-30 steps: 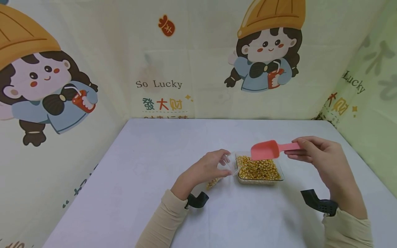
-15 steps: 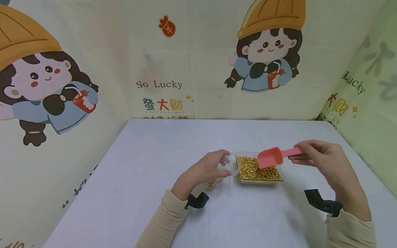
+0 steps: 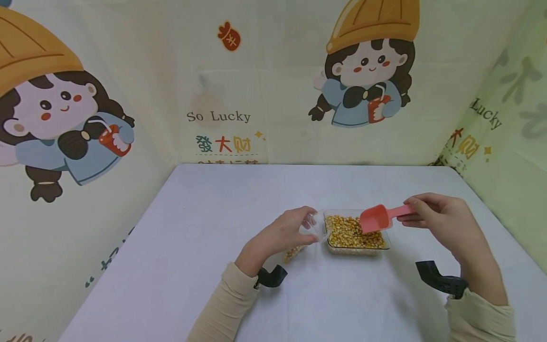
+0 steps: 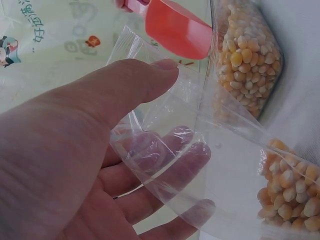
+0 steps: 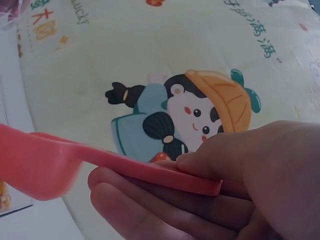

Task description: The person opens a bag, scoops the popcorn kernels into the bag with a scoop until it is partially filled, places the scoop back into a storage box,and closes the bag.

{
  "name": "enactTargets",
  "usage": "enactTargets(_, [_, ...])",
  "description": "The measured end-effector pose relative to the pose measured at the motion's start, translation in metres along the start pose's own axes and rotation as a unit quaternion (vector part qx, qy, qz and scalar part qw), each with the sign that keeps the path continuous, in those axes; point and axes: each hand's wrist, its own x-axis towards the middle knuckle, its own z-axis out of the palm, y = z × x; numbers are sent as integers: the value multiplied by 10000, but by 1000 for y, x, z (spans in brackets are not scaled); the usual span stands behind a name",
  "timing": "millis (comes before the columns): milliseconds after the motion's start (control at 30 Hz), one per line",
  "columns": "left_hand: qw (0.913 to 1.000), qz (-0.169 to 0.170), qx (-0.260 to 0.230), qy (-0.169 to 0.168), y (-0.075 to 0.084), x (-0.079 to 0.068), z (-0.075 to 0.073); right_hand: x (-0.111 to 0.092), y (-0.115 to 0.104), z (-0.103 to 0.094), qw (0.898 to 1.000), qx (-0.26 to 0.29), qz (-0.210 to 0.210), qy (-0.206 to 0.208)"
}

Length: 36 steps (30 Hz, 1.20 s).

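Holding a coral-pink plastic scoop [image 3: 375, 219] by its handle, the right hand [image 3: 448, 225] pinches it between thumb and fingers. The bowl lies ahead of these fingertips, above a clear rectangular container [image 3: 356, 248] of yellow corn kernels [image 3: 346, 232]; contact with the kernels cannot be confirmed. The container stands between the two hands' fingertips. The left hand [image 3: 282, 232] holds a thin, clear plastic bag [image 4: 227, 160] by its top, thumb and fingers curved and well parted. Further kernels [image 4: 292, 192] lie inside, below the left fingers.
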Motion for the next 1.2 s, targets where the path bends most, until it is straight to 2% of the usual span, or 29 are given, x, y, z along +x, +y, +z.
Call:
enactTargets(400, [10000,-52,-7,-46,1,-1,-1,-1,-6,11,9952,-767,-454,399])
enactTargets(733, [10000,-5,10,-38,2,-1,-2,2,-6,17,9957,-734,-537,172])
enactTargets(833, [10000,3,7,-34,2,-1,-2,4,-4,18,9962,-735,-467,91])
enactTargets(1200, [10000,-11,9,-39,3,-2,-2,12,2,20,9987,-216,3,-462])
